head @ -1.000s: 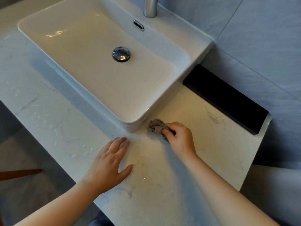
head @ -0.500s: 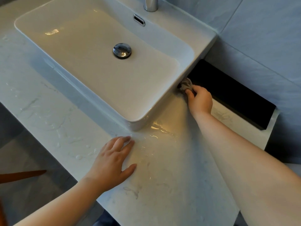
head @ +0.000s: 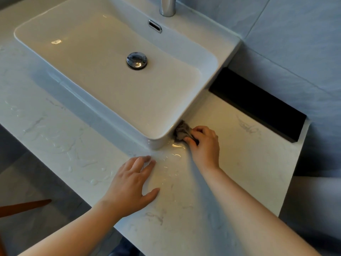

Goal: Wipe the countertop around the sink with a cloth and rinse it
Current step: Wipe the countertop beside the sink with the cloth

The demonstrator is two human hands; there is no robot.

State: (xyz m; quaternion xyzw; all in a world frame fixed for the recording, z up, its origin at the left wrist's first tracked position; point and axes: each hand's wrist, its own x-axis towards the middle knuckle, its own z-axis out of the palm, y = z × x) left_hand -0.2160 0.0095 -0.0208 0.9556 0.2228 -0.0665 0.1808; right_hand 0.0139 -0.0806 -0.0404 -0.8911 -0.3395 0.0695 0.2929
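Note:
A white rectangular sink (head: 212,58) sits on a white marble countertop (head: 239,163). My right hand (head: 203,145) grips a small grey cloth (head: 181,131) and presses it against the sink's near right corner, down on the counter. My left hand (head: 132,183) lies flat on the counter in front of the sink, fingers spread. Water droplets (head: 77,157) and wet streaks cover the counter left of my left hand, and a small puddle (head: 175,154) shines between my hands.
A chrome tap (head: 167,6) rises at the sink's back, with a chrome drain plug (head: 137,60) in the basin. A black recess (head: 258,104) runs along the grey tiled wall to the right. The counter's front edge drops to a grey floor; a brown wooden piece (head: 24,206) pokes in at lower left.
My right hand has pulled the cloth back along the sink's right side, from the back near the black recess to the near corner. My left hand has stayed flat in place.

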